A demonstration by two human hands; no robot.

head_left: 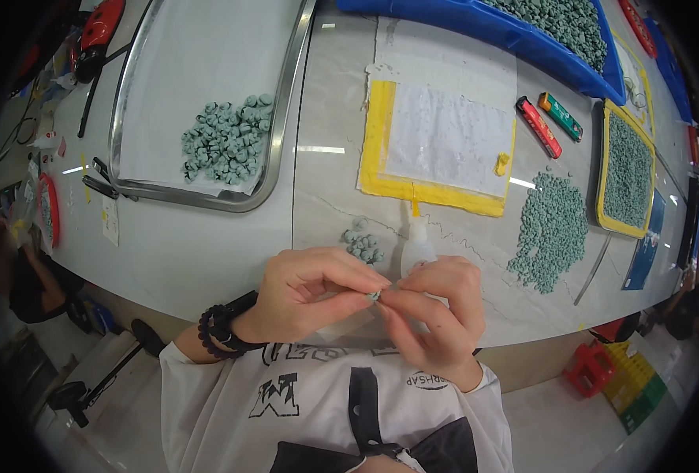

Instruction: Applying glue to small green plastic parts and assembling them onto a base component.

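My left hand (310, 288) and my right hand (438, 311) meet at the table's near edge, their fingertips pinched together. Between them is a tiny green piece (374, 296), mostly covered by the fingers; both hands appear to grip it. Just beyond the right hand, a white squeeze bottle (418, 246) with an orange tip lies on the table. Left of the bottle sits a small cluster of round green pieces (363, 244). Further right spreads a heap of tiny green pieces (553, 232).
At the left stands a metal tray (264, 189) lined with white paper, holding round green pieces. Ahead lies a yellow-edged white pad (448, 138). A blue bin (475, 17) and a yellow-rimmed tray (602, 197) hold green bits. Red (538, 128) and green (561, 117) oblong objects lie between.
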